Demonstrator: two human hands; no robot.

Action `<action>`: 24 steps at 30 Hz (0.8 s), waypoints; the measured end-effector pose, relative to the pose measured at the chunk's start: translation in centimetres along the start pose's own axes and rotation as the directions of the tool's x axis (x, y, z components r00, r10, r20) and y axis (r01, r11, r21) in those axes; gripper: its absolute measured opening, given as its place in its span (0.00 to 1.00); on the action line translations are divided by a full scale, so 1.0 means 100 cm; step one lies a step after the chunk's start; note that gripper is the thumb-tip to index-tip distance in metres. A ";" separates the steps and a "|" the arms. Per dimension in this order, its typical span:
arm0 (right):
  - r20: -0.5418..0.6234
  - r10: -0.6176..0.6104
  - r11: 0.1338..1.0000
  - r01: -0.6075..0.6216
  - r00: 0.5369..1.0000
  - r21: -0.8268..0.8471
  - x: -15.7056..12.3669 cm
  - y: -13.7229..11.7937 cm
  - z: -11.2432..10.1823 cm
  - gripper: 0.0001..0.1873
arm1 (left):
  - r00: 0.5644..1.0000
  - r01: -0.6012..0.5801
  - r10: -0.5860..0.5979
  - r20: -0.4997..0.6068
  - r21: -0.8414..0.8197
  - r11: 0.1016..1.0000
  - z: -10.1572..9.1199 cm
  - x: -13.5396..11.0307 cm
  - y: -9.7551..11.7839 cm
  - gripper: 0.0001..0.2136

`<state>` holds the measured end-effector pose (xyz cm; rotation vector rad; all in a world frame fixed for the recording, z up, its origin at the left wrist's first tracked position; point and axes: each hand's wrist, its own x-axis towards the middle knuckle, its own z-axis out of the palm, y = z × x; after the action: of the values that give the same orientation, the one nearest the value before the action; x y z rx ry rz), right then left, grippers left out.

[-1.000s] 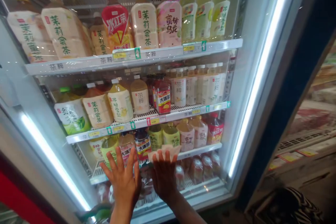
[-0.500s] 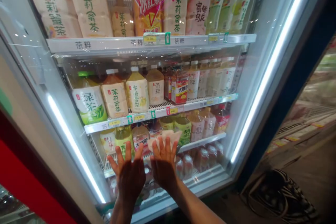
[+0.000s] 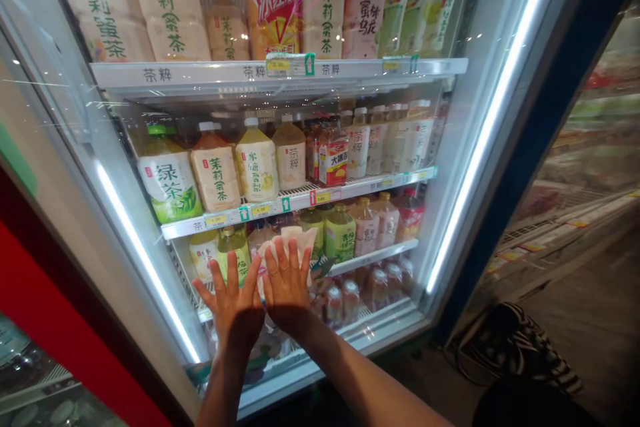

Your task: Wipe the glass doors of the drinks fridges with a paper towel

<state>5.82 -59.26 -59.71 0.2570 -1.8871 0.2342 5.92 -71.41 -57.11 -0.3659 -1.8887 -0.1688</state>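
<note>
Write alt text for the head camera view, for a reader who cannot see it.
Two bare hands press flat on the glass door of a lit drinks fridge; the right hand holds a white cloth against the glass, and the left hand is spread beside it. Behind the glass, shelves hold rows of bottled tea.

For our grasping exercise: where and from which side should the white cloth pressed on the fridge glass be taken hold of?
Grip the cloth at its bunched upper edge, coming from above. That part sticks out past the right hand, which lies flat over the rest. The left hand blocks the left side.
</note>
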 end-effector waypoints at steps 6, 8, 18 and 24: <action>0.073 -0.114 0.993 0.112 0.991 0.021 -0.021 0.040 -0.009 0.37 | 0.999 0.050 -0.050 -0.003 -0.024 0.998 0.001 0.006 0.017 0.37; 0.062 -0.062 0.998 0.063 0.996 0.001 -0.005 0.057 -0.015 0.40 | 0.998 0.050 -0.051 -0.029 -0.032 0.998 0.003 0.012 0.030 0.38; -0.004 0.120 0.993 -0.120 0.993 -0.001 0.016 0.140 -0.040 0.39 | 0.999 0.032 -0.032 -0.002 -0.109 0.994 0.003 0.049 0.100 0.35; -0.073 0.140 0.990 -0.138 0.987 0.032 0.038 0.167 -0.052 0.37 | 1.000 0.003 -0.007 -0.023 -0.194 0.981 0.010 0.058 0.130 0.31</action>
<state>4.48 -42.03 -54.98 0.1321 -1.8302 0.3590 7.58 -57.87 -52.81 -0.4892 -1.8553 -0.3609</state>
